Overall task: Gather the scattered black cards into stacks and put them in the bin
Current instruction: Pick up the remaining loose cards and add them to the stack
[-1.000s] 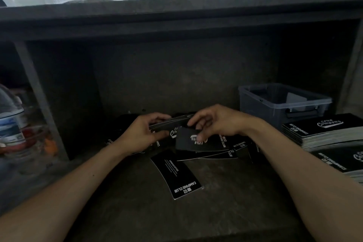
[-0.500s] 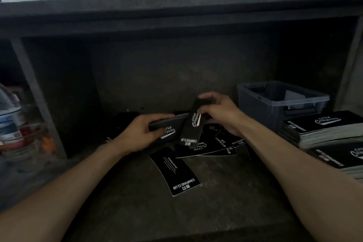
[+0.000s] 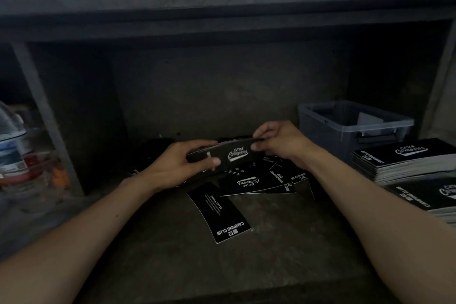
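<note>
Dim concrete shelf holds our grey bin at back right, with loose black cards scattered mid-shelf. Above them we clamp a small stack by both ends, left hand and right hand fingers curled, probably squaring its edges.

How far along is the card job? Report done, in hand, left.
Done: two neat stacks sit beside the bin. In hand: left hand and right hand hold a small stack by its ends. Left: loose cards lie on the shelf; no black cards visible in the bin.
</note>
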Action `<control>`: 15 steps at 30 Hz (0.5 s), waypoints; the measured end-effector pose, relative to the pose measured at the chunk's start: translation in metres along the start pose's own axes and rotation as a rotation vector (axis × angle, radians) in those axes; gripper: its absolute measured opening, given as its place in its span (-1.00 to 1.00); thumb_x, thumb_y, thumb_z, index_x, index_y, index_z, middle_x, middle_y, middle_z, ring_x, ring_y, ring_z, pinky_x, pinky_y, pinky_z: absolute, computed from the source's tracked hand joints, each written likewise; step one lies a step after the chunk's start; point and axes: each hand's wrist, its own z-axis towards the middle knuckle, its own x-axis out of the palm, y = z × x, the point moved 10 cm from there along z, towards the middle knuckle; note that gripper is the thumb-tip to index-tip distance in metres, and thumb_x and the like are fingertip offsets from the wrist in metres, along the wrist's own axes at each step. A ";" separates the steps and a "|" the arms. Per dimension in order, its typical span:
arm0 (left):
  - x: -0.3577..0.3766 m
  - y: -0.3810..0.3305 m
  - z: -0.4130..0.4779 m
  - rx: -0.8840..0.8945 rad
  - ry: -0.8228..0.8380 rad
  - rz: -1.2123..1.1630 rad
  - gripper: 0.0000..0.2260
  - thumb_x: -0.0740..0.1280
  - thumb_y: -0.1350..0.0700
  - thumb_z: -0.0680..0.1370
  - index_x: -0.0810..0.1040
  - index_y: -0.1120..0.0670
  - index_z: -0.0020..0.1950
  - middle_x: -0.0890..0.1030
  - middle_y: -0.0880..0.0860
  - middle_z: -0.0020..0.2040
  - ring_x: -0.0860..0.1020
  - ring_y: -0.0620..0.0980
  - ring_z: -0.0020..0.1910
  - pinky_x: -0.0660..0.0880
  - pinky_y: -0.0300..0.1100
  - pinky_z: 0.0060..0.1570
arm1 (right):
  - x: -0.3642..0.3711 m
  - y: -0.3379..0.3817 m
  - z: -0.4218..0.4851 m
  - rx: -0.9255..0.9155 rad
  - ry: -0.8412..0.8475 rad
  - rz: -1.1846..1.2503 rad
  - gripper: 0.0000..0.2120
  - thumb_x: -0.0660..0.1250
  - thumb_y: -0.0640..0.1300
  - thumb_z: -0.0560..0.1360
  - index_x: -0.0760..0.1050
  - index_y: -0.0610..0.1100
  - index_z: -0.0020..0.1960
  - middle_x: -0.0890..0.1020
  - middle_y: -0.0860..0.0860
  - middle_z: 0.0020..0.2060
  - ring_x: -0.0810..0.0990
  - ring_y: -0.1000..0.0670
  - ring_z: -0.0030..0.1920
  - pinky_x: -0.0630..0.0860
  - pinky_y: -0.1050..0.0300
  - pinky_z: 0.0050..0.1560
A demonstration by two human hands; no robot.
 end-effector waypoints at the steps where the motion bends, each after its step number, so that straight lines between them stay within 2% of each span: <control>1: 0.000 -0.001 0.000 0.014 -0.008 0.030 -0.57 0.48 -0.04 0.51 0.56 -0.08 0.37 0.67 -0.15 0.18 0.63 -0.22 0.17 0.56 -0.21 0.22 | 0.007 0.002 -0.001 -0.038 0.047 -0.111 -0.78 0.55 -0.32 0.33 0.58 -0.13 -0.12 0.65 0.00 -0.29 0.60 0.11 -0.27 0.53 0.34 -0.25; 4: -0.002 -0.001 0.000 0.039 -0.018 0.075 -0.57 0.44 0.26 0.54 0.53 0.05 0.40 0.66 -0.05 0.21 0.63 -0.13 0.17 0.55 -0.14 0.24 | 0.015 0.006 -0.002 -0.053 0.157 -0.257 -0.68 0.62 -0.23 0.24 0.63 -0.07 -0.05 0.70 0.01 -0.19 0.67 0.10 -0.16 0.50 0.31 -0.12; 6: -0.004 0.000 0.000 0.023 -0.024 0.050 -0.56 0.37 0.36 0.53 0.54 0.05 0.38 0.66 -0.03 0.20 0.65 -0.10 0.15 0.57 -0.16 0.20 | 0.009 0.004 -0.002 -0.008 0.226 -0.326 -0.58 0.66 -0.15 0.19 0.62 -0.03 0.01 0.71 0.04 -0.12 0.67 0.12 -0.08 0.50 0.29 -0.05; 8: -0.004 0.000 0.000 -0.002 -0.024 0.026 -0.54 0.33 0.40 0.52 0.54 0.05 0.37 0.67 -0.03 0.18 0.64 -0.11 0.15 0.56 -0.17 0.21 | 0.017 -0.004 -0.012 0.060 0.414 -0.454 -0.50 0.68 -0.06 0.14 0.62 0.02 0.04 0.71 0.10 -0.08 0.66 0.19 -0.04 0.49 0.28 0.03; 10: -0.003 0.001 0.001 -0.012 -0.019 0.015 -0.52 0.32 0.41 0.51 0.53 0.04 0.37 0.67 -0.02 0.17 0.64 -0.12 0.15 0.55 -0.16 0.23 | 0.031 -0.010 -0.022 0.075 0.553 -0.567 -0.47 0.68 -0.05 0.15 0.61 0.04 0.08 0.70 0.13 -0.04 0.64 0.20 -0.02 0.49 0.31 0.02; 12: -0.002 0.003 0.001 -0.024 -0.020 0.017 -0.53 0.35 0.37 0.53 0.51 -0.01 0.37 0.68 -0.01 0.14 0.65 -0.12 0.13 0.57 -0.14 0.21 | 0.039 -0.009 -0.024 0.056 0.566 -0.624 -0.48 0.67 -0.09 0.17 0.61 0.04 0.10 0.67 0.10 0.00 0.61 0.17 0.00 0.50 0.33 -0.03; 15: -0.003 0.002 0.001 -0.006 -0.034 0.031 -0.57 0.38 0.32 0.54 0.53 -0.09 0.31 0.68 -0.04 0.13 0.65 -0.12 0.12 0.57 -0.17 0.19 | 0.034 -0.003 -0.024 0.046 0.523 -0.590 -0.54 0.63 -0.10 0.23 0.63 0.04 0.10 0.64 0.05 -0.01 0.60 0.09 -0.01 0.53 0.24 0.02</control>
